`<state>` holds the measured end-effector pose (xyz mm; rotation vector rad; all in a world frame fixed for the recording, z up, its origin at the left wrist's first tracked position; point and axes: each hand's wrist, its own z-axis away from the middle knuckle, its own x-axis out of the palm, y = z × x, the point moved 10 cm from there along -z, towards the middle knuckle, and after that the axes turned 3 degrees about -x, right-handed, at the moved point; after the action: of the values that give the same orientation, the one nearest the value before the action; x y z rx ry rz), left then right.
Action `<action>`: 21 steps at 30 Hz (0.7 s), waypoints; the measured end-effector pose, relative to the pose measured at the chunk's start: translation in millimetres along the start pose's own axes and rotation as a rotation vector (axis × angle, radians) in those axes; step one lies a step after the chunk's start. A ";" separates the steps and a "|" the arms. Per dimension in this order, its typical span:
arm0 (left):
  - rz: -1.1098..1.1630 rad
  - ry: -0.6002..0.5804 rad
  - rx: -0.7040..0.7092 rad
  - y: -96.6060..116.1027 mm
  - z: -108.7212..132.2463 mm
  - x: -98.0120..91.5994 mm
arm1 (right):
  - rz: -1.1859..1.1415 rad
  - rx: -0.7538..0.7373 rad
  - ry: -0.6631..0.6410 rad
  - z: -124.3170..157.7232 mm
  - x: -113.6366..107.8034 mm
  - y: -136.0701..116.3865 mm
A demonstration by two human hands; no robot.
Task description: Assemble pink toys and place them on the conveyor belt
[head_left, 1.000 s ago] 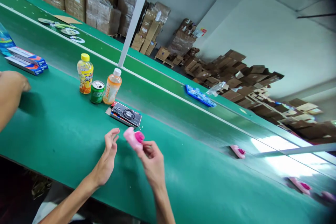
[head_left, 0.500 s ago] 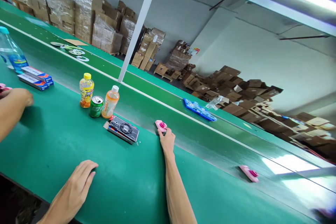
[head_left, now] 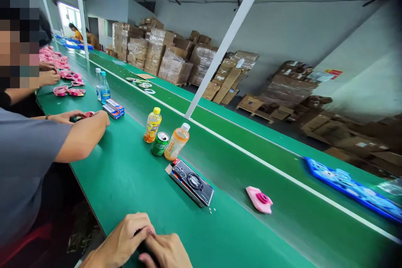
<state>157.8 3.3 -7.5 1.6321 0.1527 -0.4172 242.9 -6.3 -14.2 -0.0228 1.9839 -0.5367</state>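
Note:
My left hand [head_left: 130, 234] and my right hand [head_left: 169, 249] meet at the table's near edge. Their fingers are curled in and the fingertips touch; I see nothing held, though the space between the palms is dark. Ahead and to the right, on the green belt, lies a pink plastic piece [head_left: 259, 200] with a round magenta knob, apart from both hands. Nearer to my hands is a black box [head_left: 192, 182] with a phone-case picture, lying on another box.
A yellow-capped bottle [head_left: 153, 125], a green can [head_left: 160, 144] and an orange drink bottle [head_left: 177, 142] stand together. Leftward, a co-worker's arm [head_left: 83, 138] reaches over the table beside small boxes [head_left: 113, 109] and pink pieces [head_left: 69, 91]. A blue tray [head_left: 348, 186] lies at the right.
My right hand has let go of the pink piece and drawn back to my left hand. The view has turned left, bringing the co-worker and more of the line into sight.

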 end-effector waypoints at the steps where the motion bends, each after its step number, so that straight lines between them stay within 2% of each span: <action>1: 0.032 0.020 -0.031 -4.0 0.0 -2.1 | -0.010 0.017 -0.022 -4.4 2.0 -0.2; 4: 0.087 0.104 -0.084 -13.4 -1.4 -10.6 | -0.037 0.085 -0.018 -5.3 -11.2 10.2; 7: 0.115 0.142 -0.128 -20.1 -4.4 -14.6 | -0.027 0.077 0.001 -2.9 -21.5 12.8; 13: 0.146 0.235 -0.174 -21.6 -3.8 -13.1 | -0.008 0.075 -0.008 -6.0 -15.8 12.6; 15: 0.108 0.300 -0.155 -21.9 -1.6 -24.7 | 0.002 0.051 0.014 -1.8 -15.8 13.1; 17: 0.000 0.500 -0.138 -26.0 5.1 -64.6 | -0.003 0.067 0.066 6.0 -18.4 19.4; 19: -0.187 0.767 -0.137 -31.4 16.4 -124.4 | -0.038 0.180 0.137 13.2 -22.5 35.6; 20: -0.301 0.856 -0.142 -33.6 18.4 -153.4 | -0.059 0.269 0.177 14.7 -24.9 46.1; 21: -0.394 0.860 -0.168 -38.7 12.7 -177.3 | -0.080 0.368 0.214 13.7 -26.8 56.2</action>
<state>-21.3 21.2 18.9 1.5186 1.1341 0.0348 279.2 45.9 -17.7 0.1911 2.0665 -0.9832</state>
